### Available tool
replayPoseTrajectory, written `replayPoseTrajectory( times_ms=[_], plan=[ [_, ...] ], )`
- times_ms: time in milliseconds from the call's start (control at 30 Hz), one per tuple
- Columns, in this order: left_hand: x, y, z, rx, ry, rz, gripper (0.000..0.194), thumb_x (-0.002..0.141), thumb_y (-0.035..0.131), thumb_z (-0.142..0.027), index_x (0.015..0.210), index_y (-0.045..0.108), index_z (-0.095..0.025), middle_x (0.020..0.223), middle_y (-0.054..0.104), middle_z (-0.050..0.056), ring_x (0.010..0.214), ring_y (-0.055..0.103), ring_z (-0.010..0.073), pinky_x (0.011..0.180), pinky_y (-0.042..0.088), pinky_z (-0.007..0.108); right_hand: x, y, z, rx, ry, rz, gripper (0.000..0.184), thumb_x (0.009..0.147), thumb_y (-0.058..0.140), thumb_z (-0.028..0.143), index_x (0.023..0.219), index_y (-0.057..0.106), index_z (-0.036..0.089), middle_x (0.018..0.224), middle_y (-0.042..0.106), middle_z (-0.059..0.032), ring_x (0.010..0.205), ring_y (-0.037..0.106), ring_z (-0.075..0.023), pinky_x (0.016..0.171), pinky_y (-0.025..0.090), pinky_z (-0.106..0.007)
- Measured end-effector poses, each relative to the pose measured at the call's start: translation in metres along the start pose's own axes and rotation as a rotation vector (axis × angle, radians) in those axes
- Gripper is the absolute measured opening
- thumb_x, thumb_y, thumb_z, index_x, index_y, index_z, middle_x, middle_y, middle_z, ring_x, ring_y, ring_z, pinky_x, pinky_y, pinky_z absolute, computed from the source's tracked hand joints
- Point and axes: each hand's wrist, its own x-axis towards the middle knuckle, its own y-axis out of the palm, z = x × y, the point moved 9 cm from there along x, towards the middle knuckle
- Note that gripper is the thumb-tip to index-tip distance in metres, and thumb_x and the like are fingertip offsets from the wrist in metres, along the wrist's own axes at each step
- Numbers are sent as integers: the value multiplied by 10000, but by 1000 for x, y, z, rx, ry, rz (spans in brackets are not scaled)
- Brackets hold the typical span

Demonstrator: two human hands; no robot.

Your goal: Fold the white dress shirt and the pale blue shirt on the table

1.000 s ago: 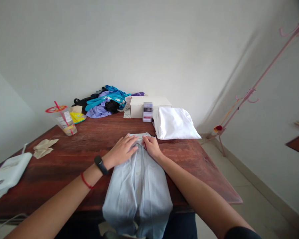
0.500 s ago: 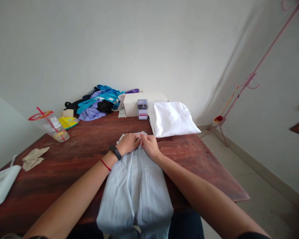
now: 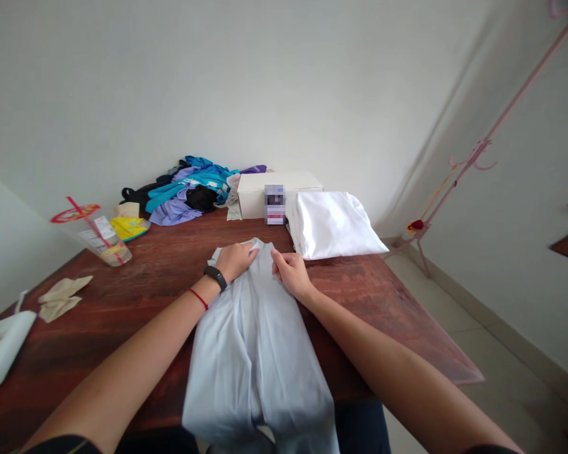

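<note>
A light grey shirt [image 3: 284, 353], folded in long layers, lies on the wooden table and hangs over its near edge. Its buttoned front runs down the middle, and the collar end points away from me. My left hand [image 3: 235, 260], with a black band at the wrist, grips the left side of the collar end, its thumb lying on the cloth. At the right edge of the same end is my right hand [image 3: 291, 272], fingers curled and thumb raised against the cloth. How much fabric its fingers hold is hidden.
Folded white satiny cloth [image 3: 336, 224] lies beyond my right hand, beside a white box [image 3: 303, 181] and a small blurred box [image 3: 275, 205]. A clothes pile [image 3: 194, 189], plastic cup [image 3: 99, 236] and crumpled tissue [image 3: 64, 297] are leftward. A pink coat stand [image 3: 506, 120] stands right.
My hands have moved apart from where they met at the collar middle, left hand leftward and right hand slightly rightward. The collar end now shows between them, a little farther away.
</note>
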Motion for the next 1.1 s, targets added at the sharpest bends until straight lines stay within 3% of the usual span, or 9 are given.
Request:
replayPoseTrajectory(
  times_ms=[333,433,533,600,667,767,867,933,1100],
  plan=[
    [15,-16,147,35,-378,-42,468,1020,431,-516,1061,703,-138,1004,753,196,1025,696,351,887,497,434,-2,11,-5,-107,39,121,514,965,510,529,590,619,194,501,546,12,485,500,-127,540,394,-261],
    [5,-25,170,16,-447,-88,529,1047,383,-542,1034,683,-107,935,737,154,1073,660,322,952,475,450,-1,13,-3,-242,2,157,309,911,605,401,691,663,191,667,655,-5,635,580,-148,627,435,-264],
    [-2,-37,173,8,-466,-153,533,1063,357,-543,1120,655,-104,1049,721,137,1224,585,325,1045,424,469,-3,18,1,-345,-42,213,127,869,659,297,821,708,190,861,721,-25,759,620,-156,710,466,-270],
    [-5,-50,161,-9,-415,-240,490,1065,377,-511,1209,630,-117,1195,685,150,1312,520,353,1091,392,496,-5,21,0,-381,-36,260,103,855,688,272,907,718,188,901,724,-25,738,611,-142,706,469,-267],
    [-12,-62,135,-61,-248,-317,461,1071,390,-452,1304,584,-104,1302,641,156,1341,484,359,1125,369,522,-7,25,-1,-412,-29,310,179,838,733,292,981,712,186,886,714,-14,691,588,-127,677,457,-259],
    [-45,-67,81,-151,65,-264,432,1067,429,-399,1340,577,-98,1340,635,119,1294,525,299,1149,375,486,-11,31,0,-456,-46,410,320,801,797,342,1062,693,187,826,689,15,665,572,-120,643,422,-247],
    [-111,-60,25,-240,321,-72,296,1023,535,-437,1123,711,-222,1177,718,24,1119,643,212,1052,484,338,-13,35,0,-496,-74,498,358,791,799,279,1116,679,189,785,668,39,670,570,-116,635,388,-234],
    [-169,-56,-16,-369,549,58,262,1048,509,-362,1088,719,-210,1149,722,56,1077,664,215,1004,517,353,-13,37,-1,-499,-93,533,336,802,750,179,1130,676,181,762,655,51,665,559,-109,643,379,-230],
    [-265,-49,-55,-379,601,19,288,995,622,-276,1276,669,-236,1472,566,97,1383,502,288,1140,459,458,-11,37,-2,-436,-144,528,290,810,678,104,1097,700,143,716,625,55,647,533,-103,669,392,-233]
  ],
)
